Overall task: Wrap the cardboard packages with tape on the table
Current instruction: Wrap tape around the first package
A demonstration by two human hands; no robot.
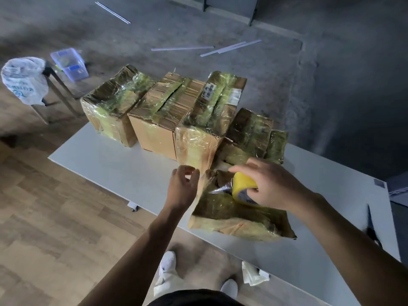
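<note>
Flat cardboard package (238, 219) at near edge of table (106, 164), filmed over with glossy tape. Yellow tape roll (242, 186) above its far end, gripped by right hand (276, 186), fingers (242, 167) curled round it. Left hand (183, 188) just beside package's left corner, fingers half curled; hold on any tape end not discernible. Taped boxes (154, 115) in a row along far side.
</note>
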